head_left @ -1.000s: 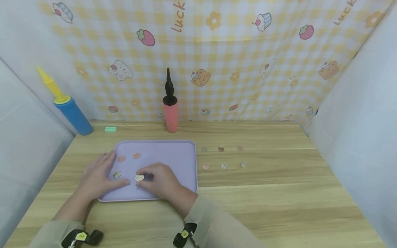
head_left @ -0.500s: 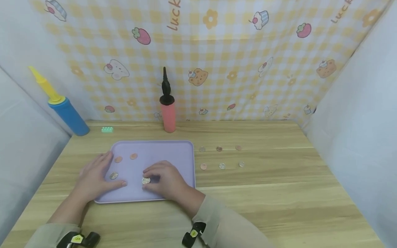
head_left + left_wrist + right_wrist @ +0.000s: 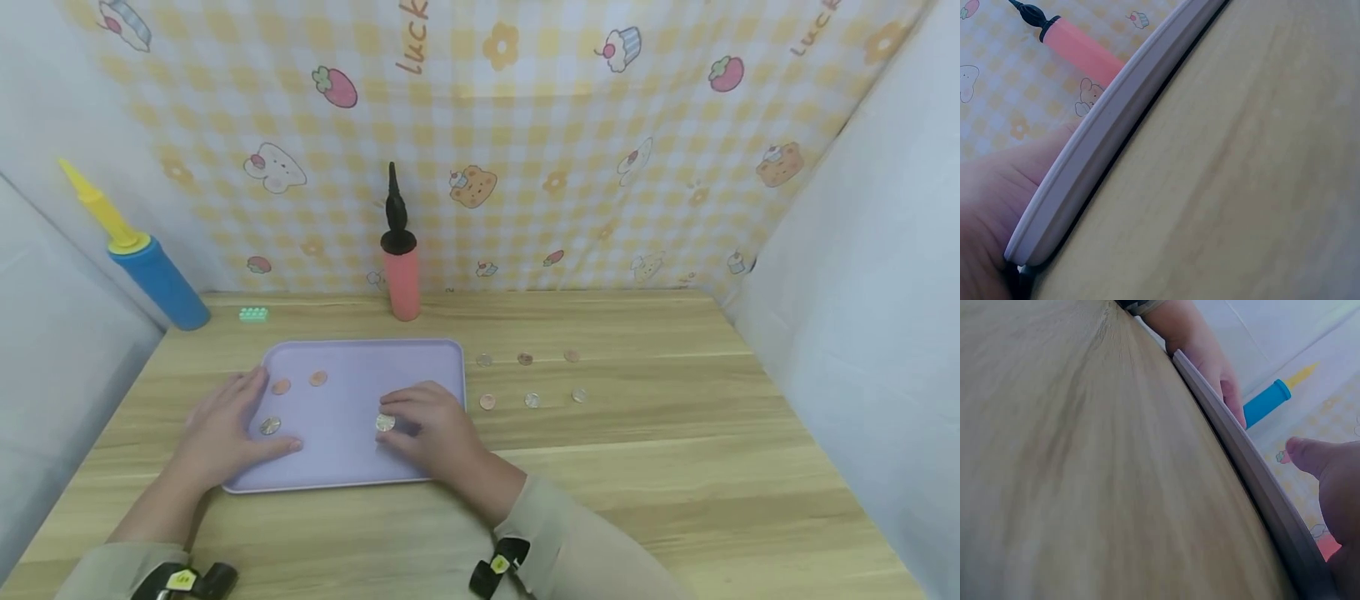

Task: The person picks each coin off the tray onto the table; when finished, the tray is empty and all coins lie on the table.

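My right hand (image 3: pixel 435 429) pinches a silver-coloured coin (image 3: pixel 386 422) between thumb and fingers, over the right half of the lilac tray (image 3: pixel 352 467). Whether the coin touches the tray is hard to tell. My left hand (image 3: pixel 225 429) rests at the tray's left edge, fingers extended along the rim and thumb reaching inside. Near that thumb lies another silver-coloured coin (image 3: pixel 270 426). Two copper coins, one left (image 3: pixel 281 387) and one right (image 3: pixel 318 378), lie behind it. In the right wrist view my right thumb (image 3: pixel 1310 456) shows above the tray rim (image 3: pixel 1235 431), with the coin hidden.
Several coins lie in two rows right of the tray, among them a copper coin (image 3: pixel 487 402) and a silver coin (image 3: pixel 532 401). Behind stand a pink hand pump (image 3: pixel 402 283) and a leaning blue pump (image 3: pixel 161 283). A green toy brick (image 3: pixel 253 315) sits at back left.
My right hand has slid rightward over the tray with the coin in its fingers. The left hand keeps its place at the tray edge. The head view has shifted slightly.
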Tool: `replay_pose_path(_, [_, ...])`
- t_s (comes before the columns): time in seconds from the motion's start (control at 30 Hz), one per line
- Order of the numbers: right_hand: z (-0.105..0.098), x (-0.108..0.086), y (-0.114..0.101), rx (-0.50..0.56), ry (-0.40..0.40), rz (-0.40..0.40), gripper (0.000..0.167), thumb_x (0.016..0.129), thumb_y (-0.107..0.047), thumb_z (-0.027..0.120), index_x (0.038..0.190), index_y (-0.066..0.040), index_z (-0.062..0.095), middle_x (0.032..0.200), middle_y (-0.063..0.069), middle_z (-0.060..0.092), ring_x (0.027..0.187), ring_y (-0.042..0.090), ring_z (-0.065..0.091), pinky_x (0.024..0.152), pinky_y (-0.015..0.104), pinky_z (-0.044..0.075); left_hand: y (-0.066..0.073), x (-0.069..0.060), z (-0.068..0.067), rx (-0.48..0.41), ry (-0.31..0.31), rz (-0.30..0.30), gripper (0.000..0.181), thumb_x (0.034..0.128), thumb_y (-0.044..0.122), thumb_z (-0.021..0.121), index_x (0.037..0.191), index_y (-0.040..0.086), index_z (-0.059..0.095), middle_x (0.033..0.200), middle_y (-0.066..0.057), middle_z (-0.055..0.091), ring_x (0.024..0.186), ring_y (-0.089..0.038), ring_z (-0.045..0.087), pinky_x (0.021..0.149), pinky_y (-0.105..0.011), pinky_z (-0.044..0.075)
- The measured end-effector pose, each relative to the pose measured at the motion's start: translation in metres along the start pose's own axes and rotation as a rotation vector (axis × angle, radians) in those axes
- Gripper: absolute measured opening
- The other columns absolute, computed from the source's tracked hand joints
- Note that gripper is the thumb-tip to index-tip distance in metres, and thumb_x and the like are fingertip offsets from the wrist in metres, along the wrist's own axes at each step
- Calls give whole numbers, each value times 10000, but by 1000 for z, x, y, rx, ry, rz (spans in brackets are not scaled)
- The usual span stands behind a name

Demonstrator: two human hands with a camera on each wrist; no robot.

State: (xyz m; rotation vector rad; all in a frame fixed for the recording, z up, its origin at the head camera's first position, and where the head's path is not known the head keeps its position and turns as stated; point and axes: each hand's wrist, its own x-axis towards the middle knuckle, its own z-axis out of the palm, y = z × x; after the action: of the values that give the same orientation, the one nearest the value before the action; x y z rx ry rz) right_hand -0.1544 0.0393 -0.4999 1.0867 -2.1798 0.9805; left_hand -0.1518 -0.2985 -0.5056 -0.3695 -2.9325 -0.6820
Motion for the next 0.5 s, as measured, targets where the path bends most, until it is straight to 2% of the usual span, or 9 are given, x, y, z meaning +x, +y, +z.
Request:
replay_pose_path(0.27, [-8, -8, 12, 41, 59, 67, 325, 746, -141, 1001, 1017, -57, 842, 1119, 13, 807, 1074, 184, 701, 977, 222, 534, -2, -1, 1, 11, -6, 3, 1295, 740, 588, 924, 1637, -84, 274, 1632, -368, 339, 1438, -659, 295, 1042, -881, 198])
replay_pose_path(0.5, [-17, -13, 23, -44, 63, 54, 316, 769, -172, 985, 1038, -89, 842, 1115, 2, 811, 1075, 185, 708, 996, 264, 532, -1, -1, 1, 9, -6, -3, 1290, 746, 603, 916, 1640, -76, 279, 1637, -359, 340, 1438, -660, 297, 1044, -878, 196])
